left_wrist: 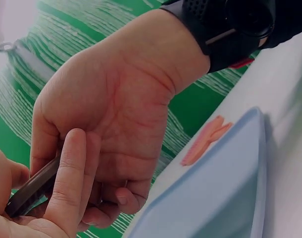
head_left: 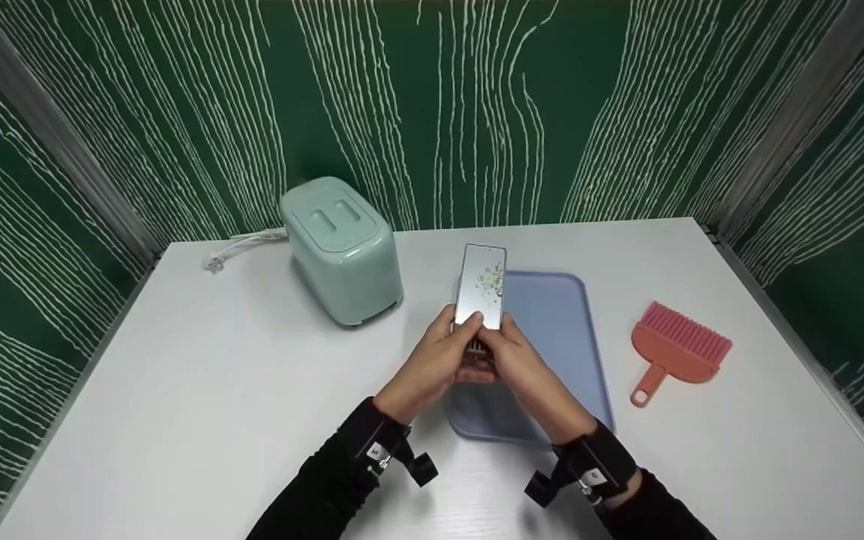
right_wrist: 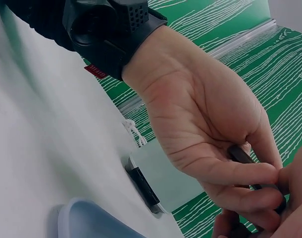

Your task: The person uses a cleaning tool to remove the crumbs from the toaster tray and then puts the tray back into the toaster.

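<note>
Both hands hold a smartphone (head_left: 483,281) between them, above the tray. Its screen faces up, mostly white with a pale flower picture toward the upper right. My left hand (head_left: 430,358) grips the lower left side, thumb over the screen. On the lower right side, my right hand (head_left: 516,361) grips likewise, its thumb meeting the left one. From the left wrist, the phone's dark edge (left_wrist: 34,186) shows between the left hand (left_wrist: 101,109) and fingers of the other hand. The right wrist view shows the right hand (right_wrist: 200,119) with fingers curled beneath the phone (right_wrist: 240,154), largely hidden.
Below the hands lies a blue tray (head_left: 556,322) on the white table (head_left: 252,420). A mint-green toaster (head_left: 346,255) stands at the back left, its white cord and plug (head_left: 216,262) beside it. An orange-pink hand brush (head_left: 676,352) lies right of the tray. Green patterned panels surround the table.
</note>
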The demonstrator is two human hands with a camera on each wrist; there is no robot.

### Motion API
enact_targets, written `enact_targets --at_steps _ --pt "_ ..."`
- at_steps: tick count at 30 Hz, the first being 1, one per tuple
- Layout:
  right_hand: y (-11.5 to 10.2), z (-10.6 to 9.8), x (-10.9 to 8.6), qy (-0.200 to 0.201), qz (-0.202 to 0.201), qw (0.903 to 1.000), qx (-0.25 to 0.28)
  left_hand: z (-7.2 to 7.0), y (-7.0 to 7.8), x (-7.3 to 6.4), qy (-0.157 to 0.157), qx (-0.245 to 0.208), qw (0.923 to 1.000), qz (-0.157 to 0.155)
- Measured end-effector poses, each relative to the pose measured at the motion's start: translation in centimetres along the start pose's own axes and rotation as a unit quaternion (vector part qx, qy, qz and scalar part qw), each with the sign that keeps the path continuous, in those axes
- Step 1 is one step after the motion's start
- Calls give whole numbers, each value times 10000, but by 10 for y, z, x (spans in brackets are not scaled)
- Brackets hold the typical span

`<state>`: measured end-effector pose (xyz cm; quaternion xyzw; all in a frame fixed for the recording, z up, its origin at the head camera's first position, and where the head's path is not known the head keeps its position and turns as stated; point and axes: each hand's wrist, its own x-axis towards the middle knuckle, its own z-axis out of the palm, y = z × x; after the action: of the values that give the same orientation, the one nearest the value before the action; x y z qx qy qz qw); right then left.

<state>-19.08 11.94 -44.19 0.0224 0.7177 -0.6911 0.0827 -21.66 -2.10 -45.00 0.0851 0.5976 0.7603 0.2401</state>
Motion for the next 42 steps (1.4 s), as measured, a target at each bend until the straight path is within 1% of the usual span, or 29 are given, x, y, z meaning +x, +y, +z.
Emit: enact_targets --at_steps 5,11,14,19,22,25,29,36,42 --pt "0 1 -1 -145 -14 9998 134 -2 0 0 -54 -6 10000 38" --pt "-1 0 -2 -284 69 9993 253 -1 3 0 -61 -110 9999 82" --pt "-2 -1 -4 -345 13 9992 199 -1 4 -1 -73 -132 9998 113" --pt "-2 -2 -5 -442 -46 9990 -50 -2 5 -1 -39 -86 9999 102" --pt "-2 -1 -3 -601 -66 9982 7 -3 5 -1 -31 14 9999 118" --pt "0 -1 -3 -711 -104 9974 69 -3 4 0 -66 19 9999 140" --pt "2 0 -4 -691 -171 9974 80 -4 4 0 -81 -20 9998 173" --pt "4 0 -5 -751 -220 9969 83 -6 3 2 60 215 9994 265" --pt "5 -4 -7 -1055 -381 9935 171 -7 3 1 16 410 9986 326"
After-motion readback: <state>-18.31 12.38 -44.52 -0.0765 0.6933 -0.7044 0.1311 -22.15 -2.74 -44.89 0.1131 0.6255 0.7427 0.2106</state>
